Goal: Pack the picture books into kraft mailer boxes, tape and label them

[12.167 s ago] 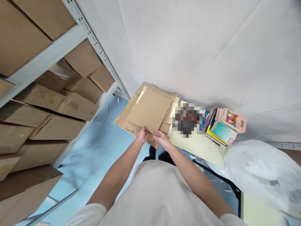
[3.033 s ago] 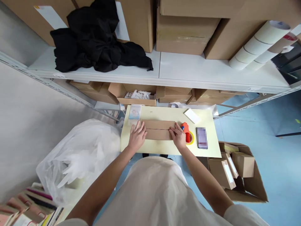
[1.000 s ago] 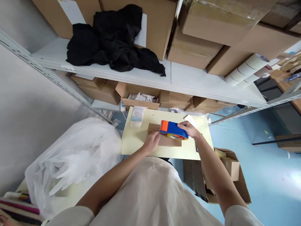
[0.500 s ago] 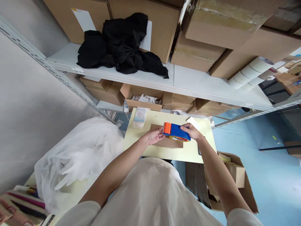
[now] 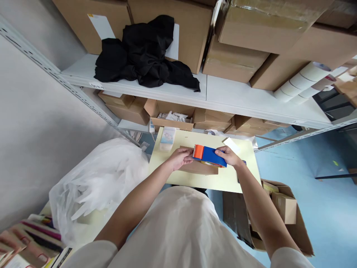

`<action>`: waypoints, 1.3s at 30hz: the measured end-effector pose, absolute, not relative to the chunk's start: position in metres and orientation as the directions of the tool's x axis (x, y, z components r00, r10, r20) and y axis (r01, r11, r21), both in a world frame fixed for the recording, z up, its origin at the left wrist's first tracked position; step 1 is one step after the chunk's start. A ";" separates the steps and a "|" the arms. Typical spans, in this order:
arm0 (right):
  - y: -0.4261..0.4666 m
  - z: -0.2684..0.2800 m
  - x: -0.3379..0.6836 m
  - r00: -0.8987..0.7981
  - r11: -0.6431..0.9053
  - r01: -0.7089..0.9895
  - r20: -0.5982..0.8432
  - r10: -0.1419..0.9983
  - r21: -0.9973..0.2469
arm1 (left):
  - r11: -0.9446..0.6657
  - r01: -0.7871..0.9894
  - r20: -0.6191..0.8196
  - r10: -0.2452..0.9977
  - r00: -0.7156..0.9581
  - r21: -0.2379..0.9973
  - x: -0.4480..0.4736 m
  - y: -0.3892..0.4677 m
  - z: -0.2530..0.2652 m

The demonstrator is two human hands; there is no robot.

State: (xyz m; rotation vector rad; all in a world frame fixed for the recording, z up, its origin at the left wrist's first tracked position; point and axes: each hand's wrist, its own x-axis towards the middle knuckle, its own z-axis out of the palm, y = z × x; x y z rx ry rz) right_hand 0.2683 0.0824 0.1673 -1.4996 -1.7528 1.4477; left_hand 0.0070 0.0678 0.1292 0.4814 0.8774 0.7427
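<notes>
My right hand [image 5: 227, 155] is closed on the rear of a blue and orange tape dispenser [image 5: 209, 154] that carries a roll of packing tape. The dispenser's toothed orange end points left. At that end is my left hand [image 5: 180, 158], its fingers pinched together; whatever lies between them is hidden or too small to make out. Beneath both hands, a flat brown cardboard piece [image 5: 199, 168] lies on the pale yellow table [image 5: 161, 175]. A small white pack with a printed picture [image 5: 167, 137] is behind my left hand.
Beyond the table stands a shelf [image 5: 234, 102] with cardboard boxes [image 5: 242, 61], black cloth [image 5: 147, 52] and white rolls [image 5: 302, 82]. Left is a large clear plastic bag [image 5: 97, 178]. An open carton [image 5: 297, 223] holding smaller boxes is on the floor at right. A white slip [image 5: 231, 144] lies on the table.
My left hand's fingers, looser before, are now drawn together at the dispenser's toothed end. My right hand keeps its hold on the dispenser. The view has shifted slightly.
</notes>
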 end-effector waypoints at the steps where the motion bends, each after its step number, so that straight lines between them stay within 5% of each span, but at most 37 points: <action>1: 0.082 0.170 0.266 -0.334 -0.111 0.477 -0.297 0.895 -0.872 | 0.631 -0.348 -0.514 0.771 0.376 0.693 0.009 0.068 0.131; 15: 0.084 0.190 0.259 -0.261 -0.100 0.707 -0.390 0.883 -0.700 | 0.592 -0.102 -0.593 0.805 0.024 0.800 -0.077 0.078 0.095; 39: 0.084 0.186 0.246 -0.195 -0.127 0.760 -0.410 0.891 -0.638 | 0.482 -0.244 -0.485 0.873 0.050 0.842 -0.017 0.057 0.019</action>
